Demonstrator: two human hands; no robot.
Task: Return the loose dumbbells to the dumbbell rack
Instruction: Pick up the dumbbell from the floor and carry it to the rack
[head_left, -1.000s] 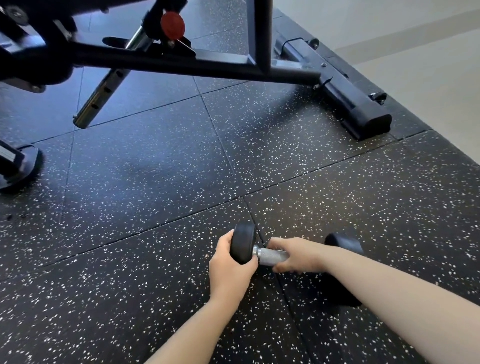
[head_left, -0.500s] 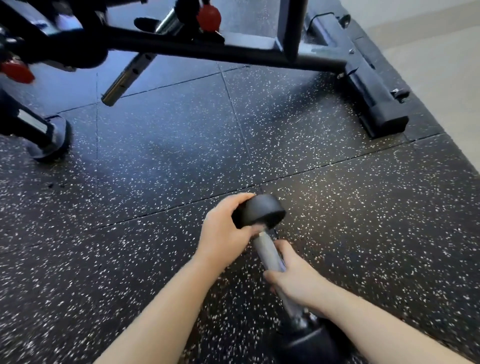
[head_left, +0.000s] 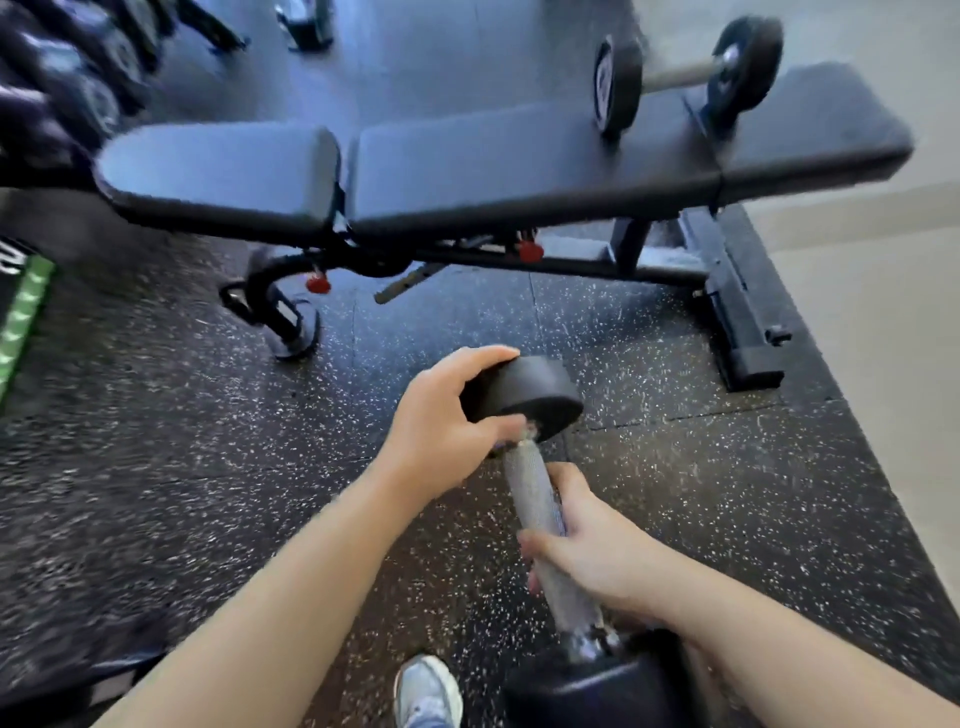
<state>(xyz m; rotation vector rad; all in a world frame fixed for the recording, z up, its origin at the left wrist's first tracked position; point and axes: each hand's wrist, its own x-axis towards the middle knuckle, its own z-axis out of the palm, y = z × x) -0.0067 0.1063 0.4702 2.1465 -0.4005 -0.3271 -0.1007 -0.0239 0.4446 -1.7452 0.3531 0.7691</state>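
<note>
I hold a black dumbbell (head_left: 535, 491) with a knurled metal handle above the floor, tilted so one head points away from me. My left hand (head_left: 447, 431) grips that far head. My right hand (head_left: 587, 551) is wrapped round the handle near the lower head. A second dumbbell (head_left: 680, 73) lies on the right end of the black weight bench (head_left: 467, 171). At the top left, blurred dark dumbbells sit on what looks like the dumbbell rack (head_left: 57, 88).
The bench frame and its foot bar (head_left: 737, 312) stand on the black speckled rubber floor ahead of me. A green-striped object (head_left: 23, 317) lies at the left edge. My shoe (head_left: 426, 691) shows at the bottom. Pale flooring runs along the right.
The dumbbell has come up off the floor in both hands, going from flat to steeply tilted. The view has risen, so the bench top and the second dumbbell now show.
</note>
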